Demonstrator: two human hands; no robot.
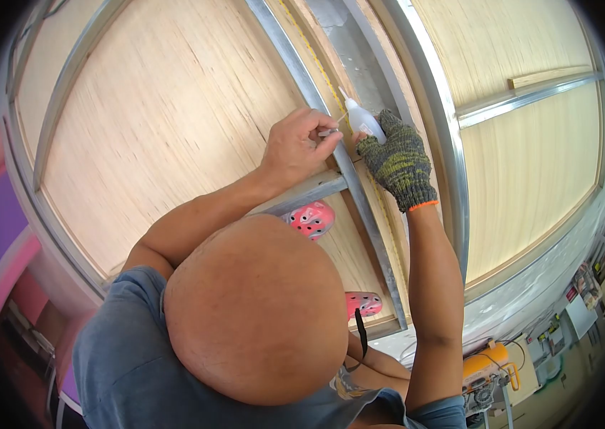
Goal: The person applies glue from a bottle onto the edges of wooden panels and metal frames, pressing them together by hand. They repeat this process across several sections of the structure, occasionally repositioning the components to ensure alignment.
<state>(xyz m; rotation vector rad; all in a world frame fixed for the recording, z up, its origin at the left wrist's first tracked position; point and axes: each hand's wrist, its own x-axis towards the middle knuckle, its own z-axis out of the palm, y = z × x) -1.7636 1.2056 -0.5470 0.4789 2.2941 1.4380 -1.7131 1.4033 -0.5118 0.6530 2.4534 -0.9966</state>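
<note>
My right hand [399, 159], in a dark green-and-yellow knitted glove with an orange cuff, is wrapped around a small white squeeze bottle [364, 121] with a pointed nozzle. The nozzle points up and toward the far side, over the metal strip. My bare left hand [301, 146] is just left of the bottle, its fingers pinched on a small, thin, light-coloured piece [328, 132] whose kind I cannot make out. Below both hands runs a grey metal frame bar [359, 182] along a light plywood panel [181, 93].
A yellow measuring tape or marked strip [309, 46] runs beside the bar. Another framed plywood panel [531, 171] lies to the right, with a loose wood strip [549, 76] on it. Pink clogs [311, 218] are on my feet. An orange machine [485, 363] stands at lower right.
</note>
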